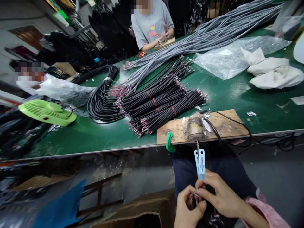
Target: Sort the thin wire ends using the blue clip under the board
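Low in the head view, my left hand (190,207) is closed around thin wires (195,198) with pale and reddish ends. My right hand (220,193) meets it, thumb and forefinger pinched at the same wires. More dark wires (215,218) hang beneath my hands, partly hidden. Just beyond my right fingers is a light blue clothes peg (199,163), in line with a thin metal tip (198,145). That tip points toward me from a wrapped, yellowish block (196,128) on a wooden board (228,122). Whether my right hand touches the peg I cannot tell.
A green clamp (169,142) grips the board at the edge of the green table (95,142). Bundles of black cable (154,104), long grey cables (190,41), a plastic bag (220,60) and a green fan (46,112) lie there. A cardboard box (137,205) stands below. Two people are opposite.
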